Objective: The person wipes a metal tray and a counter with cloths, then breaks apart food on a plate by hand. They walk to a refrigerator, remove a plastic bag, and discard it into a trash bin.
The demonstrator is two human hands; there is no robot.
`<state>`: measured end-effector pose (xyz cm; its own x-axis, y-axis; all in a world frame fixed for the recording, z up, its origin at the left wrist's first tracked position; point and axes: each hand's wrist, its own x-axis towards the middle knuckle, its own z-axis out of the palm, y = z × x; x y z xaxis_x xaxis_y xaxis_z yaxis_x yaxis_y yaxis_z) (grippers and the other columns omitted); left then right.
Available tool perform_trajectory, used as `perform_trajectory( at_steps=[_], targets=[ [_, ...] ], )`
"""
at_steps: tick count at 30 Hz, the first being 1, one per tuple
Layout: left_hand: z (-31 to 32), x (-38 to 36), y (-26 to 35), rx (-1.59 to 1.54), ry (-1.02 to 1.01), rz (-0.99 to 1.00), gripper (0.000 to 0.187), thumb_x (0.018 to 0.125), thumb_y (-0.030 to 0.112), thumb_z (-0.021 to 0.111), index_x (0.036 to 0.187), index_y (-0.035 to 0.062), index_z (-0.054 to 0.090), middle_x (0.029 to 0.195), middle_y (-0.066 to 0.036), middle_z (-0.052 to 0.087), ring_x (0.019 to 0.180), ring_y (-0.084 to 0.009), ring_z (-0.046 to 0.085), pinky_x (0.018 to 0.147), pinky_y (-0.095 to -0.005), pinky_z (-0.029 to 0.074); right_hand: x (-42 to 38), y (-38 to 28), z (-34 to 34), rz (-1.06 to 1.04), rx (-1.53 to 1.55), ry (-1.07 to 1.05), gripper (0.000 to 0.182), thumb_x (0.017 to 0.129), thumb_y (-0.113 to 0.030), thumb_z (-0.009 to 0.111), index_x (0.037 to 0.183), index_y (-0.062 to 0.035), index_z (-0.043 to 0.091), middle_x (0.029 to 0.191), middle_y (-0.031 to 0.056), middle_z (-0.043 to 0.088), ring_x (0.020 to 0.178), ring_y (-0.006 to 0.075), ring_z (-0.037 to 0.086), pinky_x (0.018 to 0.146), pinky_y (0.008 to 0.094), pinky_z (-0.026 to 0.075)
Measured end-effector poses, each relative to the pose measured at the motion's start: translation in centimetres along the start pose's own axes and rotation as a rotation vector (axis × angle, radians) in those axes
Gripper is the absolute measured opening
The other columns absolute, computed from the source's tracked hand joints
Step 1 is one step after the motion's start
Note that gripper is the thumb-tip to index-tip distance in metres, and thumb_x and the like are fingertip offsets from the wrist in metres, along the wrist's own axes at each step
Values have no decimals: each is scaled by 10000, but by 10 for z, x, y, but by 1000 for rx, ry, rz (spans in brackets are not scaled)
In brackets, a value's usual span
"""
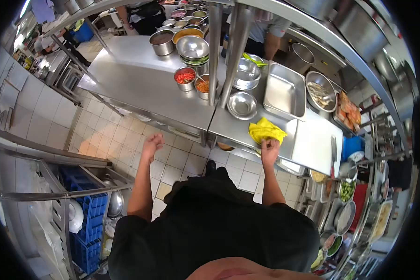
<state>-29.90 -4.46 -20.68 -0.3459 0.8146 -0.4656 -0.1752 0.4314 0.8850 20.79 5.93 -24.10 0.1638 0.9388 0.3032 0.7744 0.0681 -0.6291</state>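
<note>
On the steel counter's front edge lies a crumpled yellow cloth (267, 130). My right hand (269, 150) grips its near edge with the fingers closed. Over the tiled floor, away from the counter, hangs my left hand (152, 146), its fingers loosely apart and holding nothing. Just behind the cloth sits a steel bowl (242, 106). A deep rectangular steel pan (285, 91) stands behind and to the right of it. To the cloth's right is a white cutting board (315, 145) with a knife (333, 151) along its right side.
Pots of chopped red peppers (185, 78) and an orange mix (203, 87) stand near two steel posts (236, 56). Shelving with blue crates (94, 217) is at lower left. Food containers (345, 191) line the right side. People stand beyond the counter.
</note>
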Motion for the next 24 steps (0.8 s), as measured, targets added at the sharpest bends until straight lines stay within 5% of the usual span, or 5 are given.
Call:
perform_trajectory(
  at_steps=[3, 5, 14, 24],
  targets=[
    [9, 31, 64, -64, 17, 69, 361, 938, 340, 598, 1188, 80, 592, 1084, -5, 636, 905, -125, 627, 768, -293, 489, 26, -9, 15, -110, -163, 165, 392, 719, -210, 749, 1041, -28, 618, 1092, 194, 554, 1011, 375, 520, 879, 471, 429],
    [21, 60, 104, -58, -44, 88, 406, 942, 352, 587, 1227, 65, 554, 1152, -34, 618, 950, -143, 621, 810, -313, 492, 30, -8, 21, -39, -282, 83, 592, 695, -265, 757, 1222, -59, 581, 1108, 190, 543, 1043, 390, 509, 901, 479, 426],
    [107, 221, 235, -10, -151, 134, 688, 868, 452, 649, 1347, 5, 438, 1335, -120, 507, 1160, -256, 528, 915, -402, 462, 33, -8, 28, 9, -391, -56, 458, 708, -331, 744, 1064, -63, 638, 1073, 196, 569, 998, 404, 533, 871, 481, 455],
    [139, 318, 236, 10, -204, -5, 751, 811, 448, 698, 1396, 74, 411, 1429, -119, 404, 1253, -335, 427, 995, -488, 392, 12, -65, 58, 132, -447, -208, 381, 655, -319, 723, 961, -117, 620, 1047, 122, 555, 1005, 355, 508, 847, 509, 409]
  ],
)
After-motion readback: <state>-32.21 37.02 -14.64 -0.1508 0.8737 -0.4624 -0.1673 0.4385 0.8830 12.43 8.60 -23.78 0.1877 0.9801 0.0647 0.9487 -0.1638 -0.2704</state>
